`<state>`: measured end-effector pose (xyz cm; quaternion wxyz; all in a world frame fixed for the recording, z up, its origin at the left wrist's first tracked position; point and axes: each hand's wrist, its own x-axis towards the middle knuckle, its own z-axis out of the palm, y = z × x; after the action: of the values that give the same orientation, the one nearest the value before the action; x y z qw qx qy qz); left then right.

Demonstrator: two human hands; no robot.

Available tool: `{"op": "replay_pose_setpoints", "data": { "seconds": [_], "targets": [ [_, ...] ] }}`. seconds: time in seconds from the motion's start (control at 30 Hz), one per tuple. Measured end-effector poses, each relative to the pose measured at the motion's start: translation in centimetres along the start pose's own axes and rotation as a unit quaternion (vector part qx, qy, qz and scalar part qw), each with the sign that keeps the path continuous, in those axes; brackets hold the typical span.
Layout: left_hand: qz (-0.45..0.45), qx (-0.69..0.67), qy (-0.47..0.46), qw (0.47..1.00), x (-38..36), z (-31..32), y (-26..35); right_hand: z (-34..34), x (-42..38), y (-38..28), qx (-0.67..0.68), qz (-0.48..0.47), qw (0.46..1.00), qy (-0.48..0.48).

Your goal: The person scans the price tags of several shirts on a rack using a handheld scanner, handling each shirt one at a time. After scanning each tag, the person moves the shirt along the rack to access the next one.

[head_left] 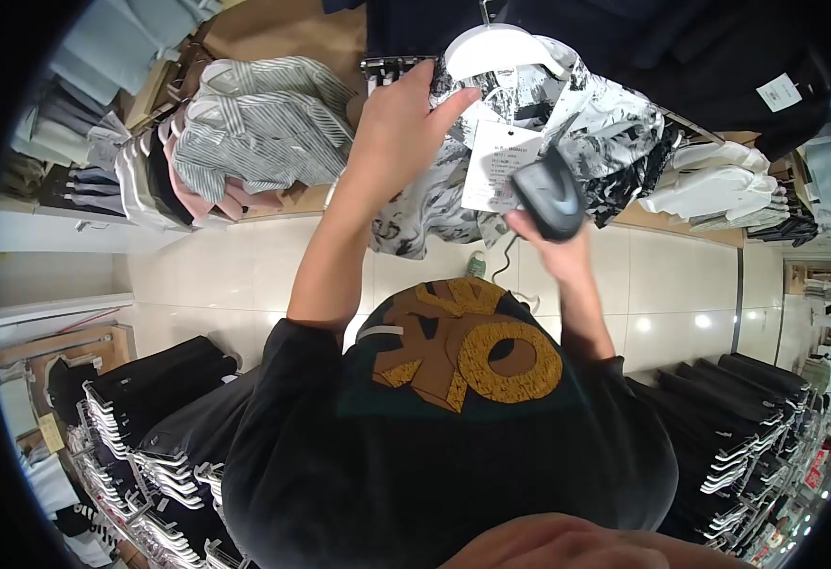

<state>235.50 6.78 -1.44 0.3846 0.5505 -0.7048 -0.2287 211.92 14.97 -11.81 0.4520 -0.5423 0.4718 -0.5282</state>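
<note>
A black-and-white patterned shirt [615, 114] hangs on a white hanger [496, 52] in front of me. My left hand [401, 128] is closed on the shirt's shoulder, with the thumb on the front and the fingers partly hidden behind it. From the shirt hangs a white price tag [501, 166] with printed lines and a barcode. A dark handheld barcode scanner [556, 194] is in my right hand [560, 251], its head overlapping the tag's lower right edge. The scanner's cable [505, 261] trails down toward the floor.
Striped shirts [254, 128] hang at the left of the rack, and white shirts [719, 185] hang at the right. Dark garments on hangers fill racks behind me on the left [164, 389] and right [719, 408]. Pale floor tiles [662, 284] lie between the racks.
</note>
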Motion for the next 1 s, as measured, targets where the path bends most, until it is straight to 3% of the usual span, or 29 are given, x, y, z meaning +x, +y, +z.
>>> {"op": "replay_pose_setpoints", "data": {
  "seconds": [0.1,0.2,0.23,0.3,0.33,0.37,0.43,0.53,0.63,0.7,0.73,0.77,0.83,0.87,0.97,1.0],
  "targets": [
    [0.042,-0.027,0.033,0.998,-1.5,-0.7,-2.2,4.8,-1.2,0.6,-0.008,-0.024,0.999,0.041],
    [0.010,-0.116,0.018,0.993,-3.1,-1.6,-4.2,5.2,-2.8,-0.3,-0.099,-0.160,0.972,0.141],
    [0.011,-0.117,0.024,0.993,-3.6,-1.7,-5.2,4.6,-2.6,-1.9,-0.177,-0.254,0.941,0.133],
    [-0.088,-0.226,-0.006,0.970,-4.6,-2.0,-6.5,4.3,-2.5,-4.9,-0.394,-0.381,0.822,0.156],
    [-0.123,-0.325,-0.052,0.936,-5.3,-2.2,-6.6,4.5,-2.7,-4.8,-0.417,-0.401,0.804,0.140],
    [-0.127,-0.325,-0.049,0.936,-6.0,-2.1,-6.3,4.8,-2.9,-4.2,-0.435,-0.430,0.784,0.106],
    [-0.236,-0.430,-0.044,0.870,-6.9,-2.2,-4.9,6.1,-3.3,-3.0,-0.461,-0.470,0.752,0.039],
    [-0.205,-0.454,-0.081,0.863,-8.0,-0.9,-5.8,8.1,-4.1,-1.8,-0.439,-0.495,0.750,0.011],
    [-0.188,-0.470,-0.111,0.855,-8.9,-1.1,-6.0,8.7,-4.6,-1.2,-0.438,-0.492,0.752,-0.010],
    [-0.189,-0.454,-0.129,0.861,-9.1,-1.3,-6.3,8.6,-4.5,-1.4,-0.405,-0.448,0.796,-0.032],
    [-0.210,-0.464,-0.090,0.856,-9.2,-1.2,-6.5,8.2,-5.2,-3.5,-0.353,-0.382,0.851,-0.076],
    [-0.232,-0.473,-0.052,0.849,-9.4,-1.2,-6.6,7.9,-5.9,-3.5,-0.353,-0.380,0.851,-0.077],
    [-0.235,-0.479,-0.046,0.844,-9.5,-1.4,-6.9,7.4,-6.6,-3.2,-0.202,-0.170,0.961,-0.083],
    [-0.238,-0.477,-0.043,0.845,-9.6,-1.7,-6.7,6.9,-7.1,-1.4,-0.115,-0.106,0.987,-0.027],
    [-0.242,-0.474,-0.049,0.845,-9.8,-2.3,-6.3,5.4,-6.0,-0.7,-0.058,0.003,0.998,0.037],
    [-0.244,-0.471,-0.047,0.847,-9.9,-2.3,-6.2,6.0,-5.3,-1.8,-0.072,-0.105,0.991,0.041]
  ]
}}
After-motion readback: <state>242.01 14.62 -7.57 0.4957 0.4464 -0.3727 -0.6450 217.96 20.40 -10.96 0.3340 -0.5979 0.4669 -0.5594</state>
